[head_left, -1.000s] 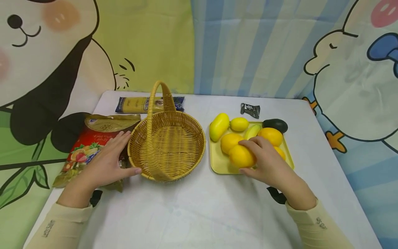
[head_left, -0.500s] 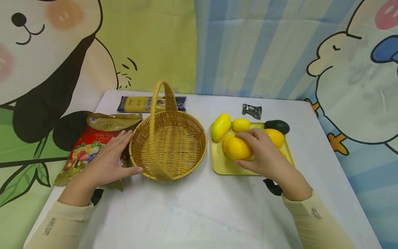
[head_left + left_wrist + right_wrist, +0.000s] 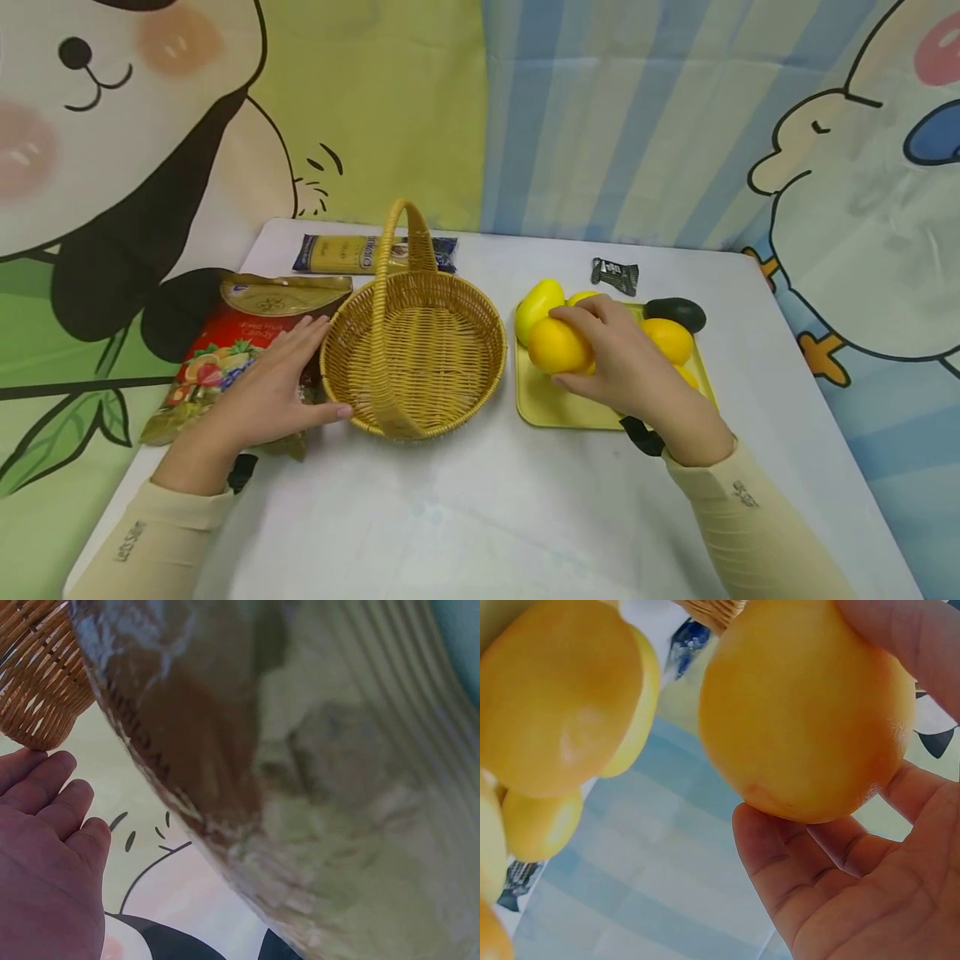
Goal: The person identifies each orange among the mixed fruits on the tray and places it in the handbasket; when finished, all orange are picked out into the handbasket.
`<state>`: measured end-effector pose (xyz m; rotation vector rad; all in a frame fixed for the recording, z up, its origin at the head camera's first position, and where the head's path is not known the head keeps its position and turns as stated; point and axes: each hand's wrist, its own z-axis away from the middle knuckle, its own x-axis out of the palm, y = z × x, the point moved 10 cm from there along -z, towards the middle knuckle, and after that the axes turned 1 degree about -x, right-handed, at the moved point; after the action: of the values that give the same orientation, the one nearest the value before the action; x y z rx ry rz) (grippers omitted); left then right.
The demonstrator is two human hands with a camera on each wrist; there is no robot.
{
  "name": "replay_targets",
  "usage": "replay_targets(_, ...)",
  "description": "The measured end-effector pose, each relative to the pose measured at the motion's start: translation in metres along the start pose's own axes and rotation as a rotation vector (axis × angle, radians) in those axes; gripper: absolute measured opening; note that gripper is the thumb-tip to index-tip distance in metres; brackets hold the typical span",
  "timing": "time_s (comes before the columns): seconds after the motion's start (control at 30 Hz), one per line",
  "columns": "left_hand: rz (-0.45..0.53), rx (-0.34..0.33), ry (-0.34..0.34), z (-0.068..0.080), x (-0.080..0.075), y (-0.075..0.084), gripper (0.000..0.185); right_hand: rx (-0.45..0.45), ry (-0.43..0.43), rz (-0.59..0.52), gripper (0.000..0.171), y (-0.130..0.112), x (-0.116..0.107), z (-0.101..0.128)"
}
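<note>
Cartoon-printed cloth (image 3: 675, 125) backs the white-covered worktop (image 3: 465, 517). At its left edge lies a red-and-gold candy bag (image 3: 247, 333), partly beneath my left grip (image 3: 270, 392). That grip is straight-fingered and holds nothing; its fingertips touch the left side of the wicker basket (image 3: 450, 350). One long packet (image 3: 341, 254) lies behind the basket, parallel to the worktop's far edge. Next comes the yellow tray (image 3: 551, 404), apart from the basket by a narrow strip of cloth.

Finding of note: the orange-yellow fruit (image 3: 557, 346) is held over the tray's left half, pinched between thumb and fingers of my right grip (image 3: 630, 367). It sits at the left end of that grip, facing the basket, which lies directly left, past the tray's left edge. Nearly round, it shows no marked long axis. My left grip is well apart from it, across the basket. Dark green fruit (image 3: 675, 314) sits at the tray's far right corner.
</note>
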<state>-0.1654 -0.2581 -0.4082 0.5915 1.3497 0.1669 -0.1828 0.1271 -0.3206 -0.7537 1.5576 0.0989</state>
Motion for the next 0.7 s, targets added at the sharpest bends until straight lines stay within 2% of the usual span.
replay_targets(0.2, -0.017, -0.004, 0.001, -0.001, 0.000, -0.001, 0.130, -0.016, -0.038, -0.009, 0.078, -0.010, 0.004, -0.014)
replay_targets(0.47, -0.023, -0.017, -0.003, 0.000, 0.000, -0.001, 0.131, -0.087, -0.054, -0.044, 0.076, -0.031, 0.007, -0.035)
replay_targets(0.7, -0.016, -0.034, -0.015, 0.000, 0.001, 0.000, 0.132, -0.137, -0.085, -0.076, 0.074, -0.050, 0.019, -0.053)
